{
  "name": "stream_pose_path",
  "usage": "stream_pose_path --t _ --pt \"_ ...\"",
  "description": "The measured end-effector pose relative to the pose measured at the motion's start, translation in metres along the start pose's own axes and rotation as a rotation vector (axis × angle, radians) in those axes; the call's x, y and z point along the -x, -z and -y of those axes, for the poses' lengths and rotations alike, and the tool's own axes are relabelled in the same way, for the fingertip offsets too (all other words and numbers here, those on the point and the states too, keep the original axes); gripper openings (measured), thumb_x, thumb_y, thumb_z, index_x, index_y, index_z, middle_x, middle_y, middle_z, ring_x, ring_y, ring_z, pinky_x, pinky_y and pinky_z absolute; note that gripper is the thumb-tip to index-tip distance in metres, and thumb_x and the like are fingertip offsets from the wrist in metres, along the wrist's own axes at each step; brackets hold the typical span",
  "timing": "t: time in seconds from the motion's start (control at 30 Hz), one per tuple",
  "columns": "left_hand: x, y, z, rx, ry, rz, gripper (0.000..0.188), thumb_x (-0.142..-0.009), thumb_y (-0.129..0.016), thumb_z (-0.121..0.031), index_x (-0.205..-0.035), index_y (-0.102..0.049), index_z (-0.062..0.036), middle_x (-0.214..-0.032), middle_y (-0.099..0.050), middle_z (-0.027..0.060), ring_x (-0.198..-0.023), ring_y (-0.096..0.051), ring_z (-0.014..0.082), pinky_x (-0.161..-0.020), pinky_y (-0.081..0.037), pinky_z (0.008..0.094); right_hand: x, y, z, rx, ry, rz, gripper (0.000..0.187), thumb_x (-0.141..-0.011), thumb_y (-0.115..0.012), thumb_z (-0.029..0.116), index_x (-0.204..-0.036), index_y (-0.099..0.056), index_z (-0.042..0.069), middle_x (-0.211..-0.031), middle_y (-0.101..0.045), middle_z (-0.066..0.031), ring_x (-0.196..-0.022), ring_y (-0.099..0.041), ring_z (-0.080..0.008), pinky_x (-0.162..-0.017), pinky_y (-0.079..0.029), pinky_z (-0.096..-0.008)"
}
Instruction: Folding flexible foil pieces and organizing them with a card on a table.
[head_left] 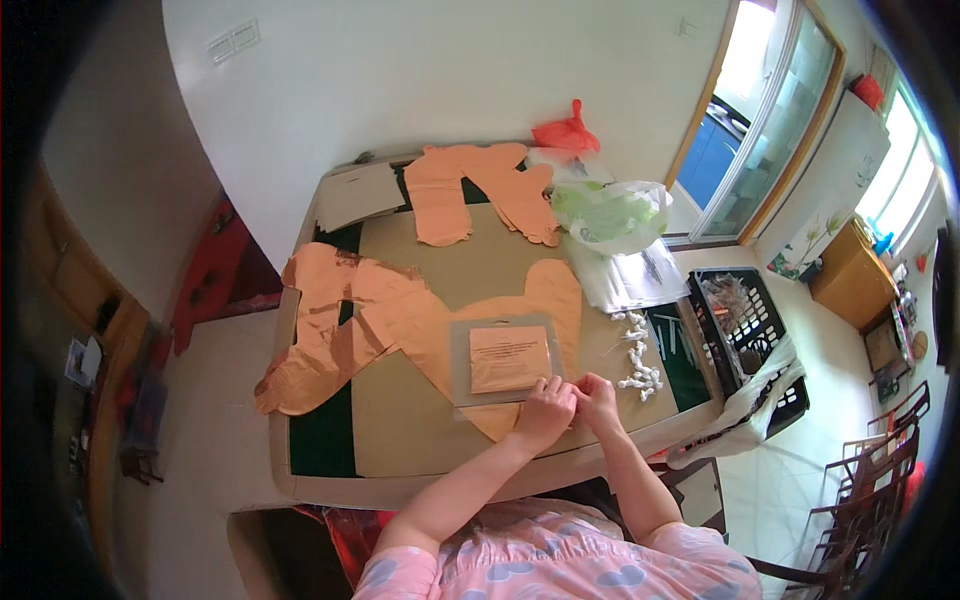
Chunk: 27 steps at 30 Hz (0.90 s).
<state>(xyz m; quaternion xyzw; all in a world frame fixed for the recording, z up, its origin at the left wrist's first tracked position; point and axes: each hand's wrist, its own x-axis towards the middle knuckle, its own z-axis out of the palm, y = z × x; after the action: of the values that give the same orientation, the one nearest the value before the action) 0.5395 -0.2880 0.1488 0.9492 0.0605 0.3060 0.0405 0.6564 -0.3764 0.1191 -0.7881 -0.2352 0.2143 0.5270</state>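
Note:
My left hand (545, 413) and my right hand (597, 402) meet at the near side of the table, fingers closed and pinched together. Whatever they pinch is hidden or too small to make out. Just left of them lies a clear plastic pouch (461, 370) with a folded rose-gold foil piece (510, 374) inside, bearing a printed patch. Under the pouch, a large flat rose-gold foil balloon (552, 291) spreads over the table, uninflated. Crumpled foil balloons (322, 330) lie at the left, and another flat one (440, 200) at the far side.
White knotted bundles (640, 372) and thin pale sticks (671, 337) lie to the right. Beyond are a white-green plastic bag (612, 215), clear bags (635, 275) and a red bag (568, 130). Grey-beige sheets (358, 196) sit far left. A black basket (775, 330) stands beside the table (400, 440).

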Motion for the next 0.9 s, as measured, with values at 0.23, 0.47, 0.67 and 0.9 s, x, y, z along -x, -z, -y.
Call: stream_pose_path --t 0.23,0.47,0.67,0.9 --pt "0.002 0.019 0.002 0.233 0.091 -0.067 0.007 -0.077 -0.062 -0.014 -0.076 -0.060 -0.0069 -0.080 -0.059 0.0064 -0.084 -0.057 0.0209 -0.073 -0.046 0.0379 0.002 0.007 0.010 0.031 -0.049 0.011 0.014 -0.084 -0.068 0.009 -0.078 -0.062 -0.002 -0.066 -0.065 -0.0062 -0.055 -0.058 -0.0096 -0.047 -0.046 -0.0250" --pt "0.082 0.100 0.091 1.591 0.971 -0.386 0.016 -0.097 -0.054 -0.025 -0.093 -0.053 -0.0089 -0.105 -0.069 0.0116 -0.081 -0.066 0.0139 -0.070 -0.054 0.0281 0.014 0.020 0.039 -0.098 -0.134 0.103 0.010 -0.089 -0.062 0.008 -0.086 -0.058 0.000 -0.071 -0.067 -0.0107 -0.057 -0.062 -0.0131 -0.047 -0.047 -0.0232" --pt "0.203 0.248 0.220 0.657 1.198 -0.584 0.051 -0.097 -0.051 -0.036 -0.136 -0.047 -0.0041 -0.126 -0.059 0.0130 -0.119 -0.055 0.0229 -0.100 -0.044 0.0388 0.010 0.035 0.011 -0.055 -0.027 0.081 0.001 -0.089 -0.055 0.000 -0.089 -0.055 0.000 -0.068 -0.065 -0.0081 -0.054 -0.059 -0.0107 -0.045 -0.047 -0.0225" --pt "0.440 0.238 0.314 0.818 1.190 -0.905 0.033 -0.090 -0.057 -0.021 -0.114 -0.061 0.0005 -0.121 -0.059 0.0163 -0.118 -0.052 0.0309 -0.102 -0.041 0.0430 0.011 0.027 0.014 -0.168 -0.068 0.212 0.009 -0.092 -0.052 0.002 -0.095 -0.059 -0.002 -0.072 -0.066 -0.0092 -0.058 -0.061 -0.0113 -0.048 -0.050 -0.0235"
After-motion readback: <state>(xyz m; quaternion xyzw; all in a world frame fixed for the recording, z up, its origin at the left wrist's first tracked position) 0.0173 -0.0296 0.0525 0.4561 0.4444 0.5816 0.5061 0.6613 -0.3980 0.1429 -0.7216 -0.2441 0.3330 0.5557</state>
